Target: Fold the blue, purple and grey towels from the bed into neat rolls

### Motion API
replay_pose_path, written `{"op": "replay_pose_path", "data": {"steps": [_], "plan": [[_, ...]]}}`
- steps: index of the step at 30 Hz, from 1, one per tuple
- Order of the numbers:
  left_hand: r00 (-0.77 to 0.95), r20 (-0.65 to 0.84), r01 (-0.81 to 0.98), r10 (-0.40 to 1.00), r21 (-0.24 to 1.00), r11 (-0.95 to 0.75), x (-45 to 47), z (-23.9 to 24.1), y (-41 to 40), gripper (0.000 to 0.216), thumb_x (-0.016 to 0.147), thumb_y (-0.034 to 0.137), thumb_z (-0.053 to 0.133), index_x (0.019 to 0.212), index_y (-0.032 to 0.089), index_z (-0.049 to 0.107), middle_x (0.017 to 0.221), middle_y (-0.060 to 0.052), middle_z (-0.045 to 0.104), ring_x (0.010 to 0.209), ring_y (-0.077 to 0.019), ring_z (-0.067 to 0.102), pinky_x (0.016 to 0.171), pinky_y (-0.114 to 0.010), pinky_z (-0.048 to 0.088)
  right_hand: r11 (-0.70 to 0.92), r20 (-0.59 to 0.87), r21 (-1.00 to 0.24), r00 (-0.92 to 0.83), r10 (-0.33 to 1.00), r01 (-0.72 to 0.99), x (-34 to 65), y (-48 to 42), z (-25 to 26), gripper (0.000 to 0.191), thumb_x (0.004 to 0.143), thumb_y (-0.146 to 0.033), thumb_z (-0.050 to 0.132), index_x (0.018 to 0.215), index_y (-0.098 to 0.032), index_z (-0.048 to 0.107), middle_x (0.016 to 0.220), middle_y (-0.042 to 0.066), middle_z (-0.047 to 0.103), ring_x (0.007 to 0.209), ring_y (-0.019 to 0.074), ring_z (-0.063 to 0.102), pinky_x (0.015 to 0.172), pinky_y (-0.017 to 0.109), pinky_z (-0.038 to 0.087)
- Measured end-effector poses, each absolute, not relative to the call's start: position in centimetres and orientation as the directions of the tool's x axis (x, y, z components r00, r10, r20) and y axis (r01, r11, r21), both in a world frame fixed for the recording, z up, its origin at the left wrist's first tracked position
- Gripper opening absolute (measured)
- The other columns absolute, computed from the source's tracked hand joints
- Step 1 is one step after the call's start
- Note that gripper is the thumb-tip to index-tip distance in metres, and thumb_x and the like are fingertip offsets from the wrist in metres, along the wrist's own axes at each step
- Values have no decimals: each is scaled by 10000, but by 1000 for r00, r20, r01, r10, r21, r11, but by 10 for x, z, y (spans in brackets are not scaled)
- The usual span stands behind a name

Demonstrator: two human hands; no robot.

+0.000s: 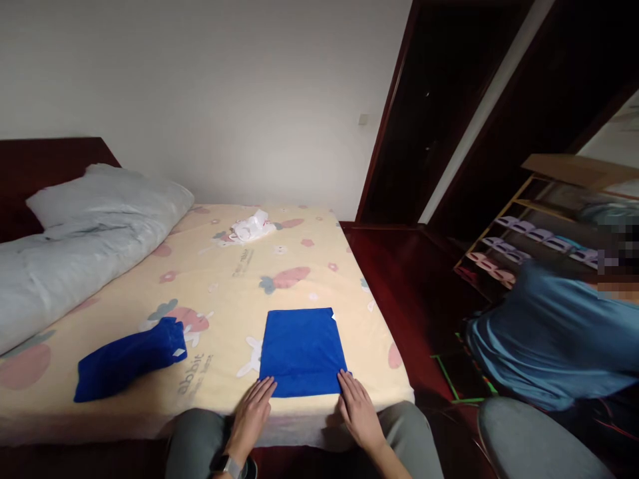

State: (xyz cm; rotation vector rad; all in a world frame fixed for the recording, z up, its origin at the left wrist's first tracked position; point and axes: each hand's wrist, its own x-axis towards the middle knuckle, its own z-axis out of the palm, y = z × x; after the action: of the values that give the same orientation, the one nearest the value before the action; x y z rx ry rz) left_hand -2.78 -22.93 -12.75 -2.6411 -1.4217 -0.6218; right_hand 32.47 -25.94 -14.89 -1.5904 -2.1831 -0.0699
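A blue cloth point(303, 349) lies flat and square on the bed point(229, 293), close to its front edge. My left hand point(253, 409) rests with outstretched fingers on the cloth's near left corner. On the near right corner lie the fingertips of my right hand point(358, 407), the fingers straight and a little apart. Neither hand grips the cloth. A second blue cloth point(130, 356), bunched lengthwise with a small white tag, lies on the bed to the left.
A crumpled white plastic bag point(252, 226) sits farther back on the bed. The grey quilt point(100, 226) is heaped at the left. At right are a person in a blue shirt point(554, 332), a grey chair seat point(539, 439) and a shoe rack point(519, 199) with several slippers.
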Motion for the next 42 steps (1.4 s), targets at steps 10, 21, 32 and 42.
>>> {"op": "replay_pose_path", "data": {"steps": [10,21,32,42], "plan": [[301,422,801,855,376,-467,-37,-134,-220,472,899,142,456,1322,292,603,1342,-18,645,1223,-186,620,1021,-340,551,343,322,-400,-220,921,850,336,-245,-134,570,829,-99,491,1384,-208,560,1410,87,578,1287,267,551,1093,483,459],[62,393,718,918,621,-314,-39,-139,-213,306,959,370,492,1203,258,638,1200,-62,714,1101,-218,688,927,-346,592,207,309,-711,35,950,672,343,-238,-134,317,879,-231,533,1157,-229,684,1281,98,658,1186,261,626,1032,432,524],[57,433,730,900,596,-333,-38,-140,-210,292,939,325,486,1165,257,659,1156,-76,723,1070,-234,694,912,-382,596,210,300,-774,54,952,598,353,-225,-134,329,961,-388,501,1163,-234,709,1150,106,717,1099,285,654,971,463,544],[10,414,720,910,628,-294,-36,-127,-216,317,950,257,404,1158,229,641,1137,-92,713,1079,-243,677,940,-439,572,294,321,-720,-75,944,629,364,-234,-123,309,982,-307,469,1211,-249,668,1266,97,664,1180,260,602,1017,455,508]]}}
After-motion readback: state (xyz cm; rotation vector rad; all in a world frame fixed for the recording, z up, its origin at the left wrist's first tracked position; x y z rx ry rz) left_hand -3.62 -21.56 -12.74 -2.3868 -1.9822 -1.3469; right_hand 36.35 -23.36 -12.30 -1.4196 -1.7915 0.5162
